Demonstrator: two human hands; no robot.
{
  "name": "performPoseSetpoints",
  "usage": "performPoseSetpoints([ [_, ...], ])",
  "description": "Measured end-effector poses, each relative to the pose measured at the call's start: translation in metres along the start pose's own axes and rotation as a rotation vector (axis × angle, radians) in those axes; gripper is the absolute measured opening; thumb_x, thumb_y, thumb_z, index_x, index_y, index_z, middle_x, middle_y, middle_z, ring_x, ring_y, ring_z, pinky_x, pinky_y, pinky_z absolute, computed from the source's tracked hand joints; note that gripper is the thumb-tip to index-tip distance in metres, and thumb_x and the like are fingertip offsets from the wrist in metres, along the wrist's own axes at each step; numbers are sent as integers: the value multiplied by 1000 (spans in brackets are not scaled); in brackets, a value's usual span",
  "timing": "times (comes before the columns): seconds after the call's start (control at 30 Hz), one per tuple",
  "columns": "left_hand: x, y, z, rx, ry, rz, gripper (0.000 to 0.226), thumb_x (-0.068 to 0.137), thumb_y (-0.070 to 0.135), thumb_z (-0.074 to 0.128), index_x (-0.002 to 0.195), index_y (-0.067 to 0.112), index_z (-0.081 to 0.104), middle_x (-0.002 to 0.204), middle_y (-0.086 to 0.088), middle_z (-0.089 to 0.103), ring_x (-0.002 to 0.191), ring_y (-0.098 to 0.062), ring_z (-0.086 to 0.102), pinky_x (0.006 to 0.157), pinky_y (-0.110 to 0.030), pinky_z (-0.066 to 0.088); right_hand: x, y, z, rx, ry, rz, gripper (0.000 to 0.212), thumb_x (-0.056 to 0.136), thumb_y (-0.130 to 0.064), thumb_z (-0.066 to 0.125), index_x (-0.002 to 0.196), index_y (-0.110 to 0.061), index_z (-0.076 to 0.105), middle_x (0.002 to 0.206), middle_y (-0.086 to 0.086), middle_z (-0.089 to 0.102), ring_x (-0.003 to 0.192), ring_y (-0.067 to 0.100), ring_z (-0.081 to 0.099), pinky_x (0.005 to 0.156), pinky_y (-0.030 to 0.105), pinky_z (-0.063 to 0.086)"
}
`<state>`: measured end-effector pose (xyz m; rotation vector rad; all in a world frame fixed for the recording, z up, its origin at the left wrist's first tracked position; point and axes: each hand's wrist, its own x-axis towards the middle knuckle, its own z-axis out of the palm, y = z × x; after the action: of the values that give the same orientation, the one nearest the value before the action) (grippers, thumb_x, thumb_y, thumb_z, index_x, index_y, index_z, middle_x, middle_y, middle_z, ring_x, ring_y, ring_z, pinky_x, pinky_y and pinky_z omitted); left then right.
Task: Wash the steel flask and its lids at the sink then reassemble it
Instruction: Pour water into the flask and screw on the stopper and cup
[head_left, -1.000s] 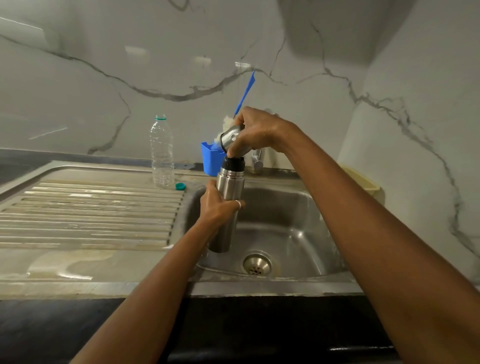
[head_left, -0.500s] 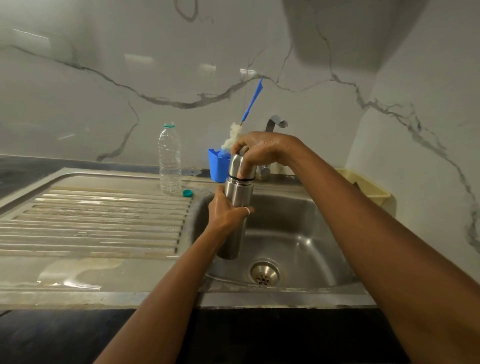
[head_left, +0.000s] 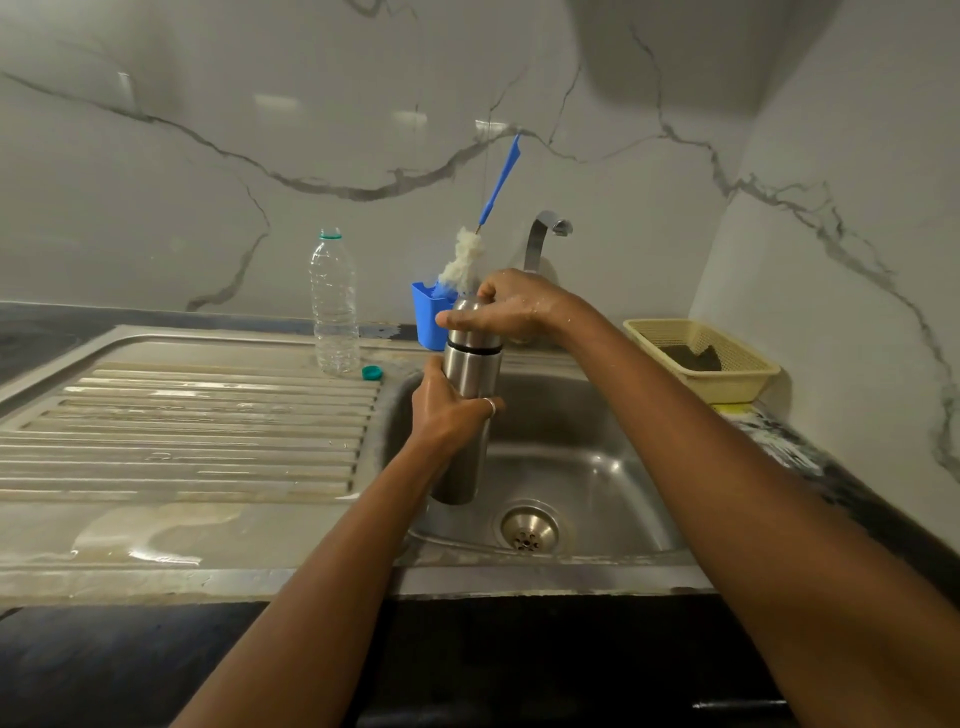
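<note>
My left hand (head_left: 448, 411) grips the upright steel flask (head_left: 470, 371) at mid-body over the sink (head_left: 597, 467). Just above those fingers, my right hand (head_left: 514, 309) grasps its steel cap (head_left: 470, 335).

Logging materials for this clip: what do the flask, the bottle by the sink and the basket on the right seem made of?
Flask: brushed steel, by its dull grey sheen. Bottle: clear thin plastic, see-through and ribbed. Basket: pale yellow plastic, probably, with moulded mesh walls.

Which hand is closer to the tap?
Right. The right hand grips the lid just in front of the tap; the left hand holds the flask lower down, farther away.
</note>
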<state>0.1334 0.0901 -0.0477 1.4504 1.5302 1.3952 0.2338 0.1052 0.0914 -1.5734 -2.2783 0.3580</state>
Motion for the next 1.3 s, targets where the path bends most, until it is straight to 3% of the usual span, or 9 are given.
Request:
performPoseSetpoints([
  [0.07, 1, 0, 0, -2, 2, -5, 71, 79, 15, 85, 135, 15, 42, 107, 6, 50, 85, -8, 53, 72, -18, 43, -6, 4, -1, 134, -12, -18, 35, 93, -53, 65, 91, -18, 59, 86, -3, 59, 80, 13, 57, 61, 22, 43],
  [0.13, 0, -1, 0, -4, 3, -6, 71, 78, 15, 85, 135, 16, 42, 106, 6, 51, 84, -7, 53, 74, -19, 43, -10, 9, 1, 352, -21, -11, 35, 96, -37, 67, 121, -14, 58, 113, 5, 64, 104, 20, 64, 82, 30, 56],
  [0.23, 1, -1, 1, 5, 4, -8, 73, 78, 15, 84, 137, 15, 41, 110, 4, 49, 98, -12, 51, 83, -28, 44, -7, 19, 11, 512, 9, 6, 33, 92, -21, 68, 122, -21, 54, 121, 6, 63, 114, 23, 63, 97, 43, 57],
  [0.4, 2, -3, 2, 20, 4, -1, 75, 79, 14, 84, 138, 15, 39, 111, 3, 49, 99, -13, 51, 84, -28, 44, -6, 26, 28, 514, 158, 35, 50, 83, -41, 81, 118, -17, 54, 106, -3, 62, 101, 16, 64, 86, 33, 58],
  [0.53, 3, -4, 4, 12, 14, -5, 76, 77, 13, 85, 138, 15, 41, 110, 3, 52, 98, -14, 54, 83, -28, 44, -12, 27, 47, 693, 204, 49, 61, 89, -62, 65, 130, -18, 52, 118, -2, 63, 107, 15, 63, 92, 35, 56],
  [0.63, 4, -6, 4, -5, 20, -12, 76, 76, 12, 85, 138, 16, 41, 111, 2, 53, 100, -16, 56, 81, -28, 44, -20, 30, 57, 854, 238, 38, 48, 97, -62, 50, 123, -22, 55, 113, -6, 65, 103, 7, 62, 80, 28, 50],
  [0.8, 4, -8, 3, -15, 15, -5, 75, 77, 13, 84, 138, 16, 40, 110, 3, 53, 97, -14, 55, 80, -28, 43, -20, 38, 74, 936, 516, 149, 54, 96, -68, 45, 120, -21, 58, 108, -5, 69, 101, 9, 64, 76, 27, 47],
  [1.07, 6, -9, 6, -5, 11, 10, 72, 78, 13, 84, 136, 15, 41, 111, 1, 54, 99, -14, 56, 85, -30, 45, -16, 38, 91, 1081, 395, 68, 52, 103, -61, 33, 130, -22, 54, 120, -1, 68, 104, 9, 66, 82, 29, 55],
  [1.3, 4, -11, 3, 11, 7, 26, 73, 78, 13, 84, 137, 16, 40, 109, 4, 52, 90, -9, 54, 71, -18, 40, -19, 46, 87, 974, 635, 154, 40, 102, -61, 39, 111, -27, 58, 105, -2, 74, 93, 3, 66, 72, 18, 43],
])
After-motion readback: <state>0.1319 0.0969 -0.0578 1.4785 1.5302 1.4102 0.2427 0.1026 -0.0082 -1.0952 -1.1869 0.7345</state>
